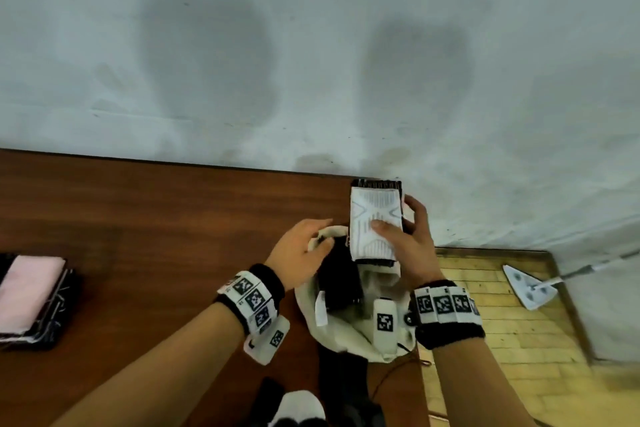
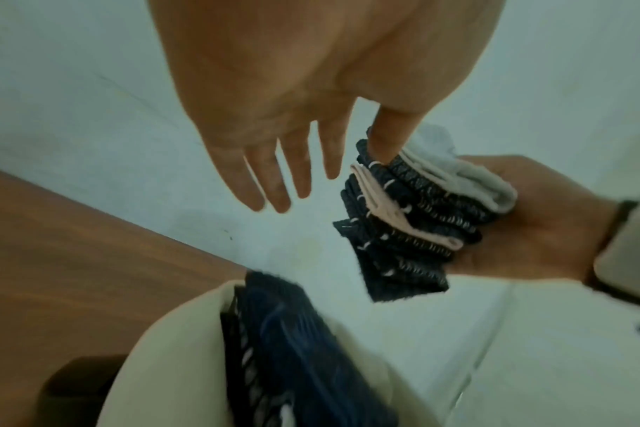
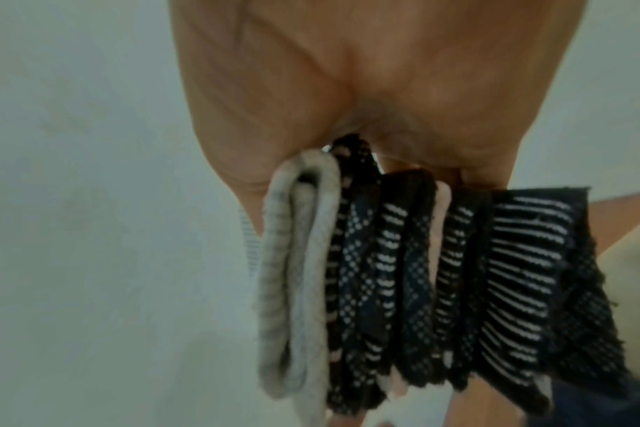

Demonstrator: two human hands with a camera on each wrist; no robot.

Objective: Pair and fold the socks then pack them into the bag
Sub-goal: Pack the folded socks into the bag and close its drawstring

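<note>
My right hand (image 1: 401, 218) grips a stack of folded socks (image 1: 375, 236), thumb on top and fingers behind. A white patterned pair lies on top, with black patterned pairs and a pink one beneath (image 3: 420, 274). The stack hovers just over the mouth of a cream cloth bag (image 1: 346, 333) at the table's right end. Dark folded socks (image 1: 339, 281) stand inside the bag. My left hand (image 1: 322, 236) is at the bag's far rim, its fingers (image 2: 293, 179) straight and spread, holding nothing.
A second stack of folded socks, pink on top (image 1: 31, 291), sits at the left of the wooden table (image 1: 156, 218). Loose black (image 1: 343, 385) and white (image 1: 301, 406) socks lie at the near edge. A wall backs the table; a mop (image 1: 530, 284) rests on the floor to the right.
</note>
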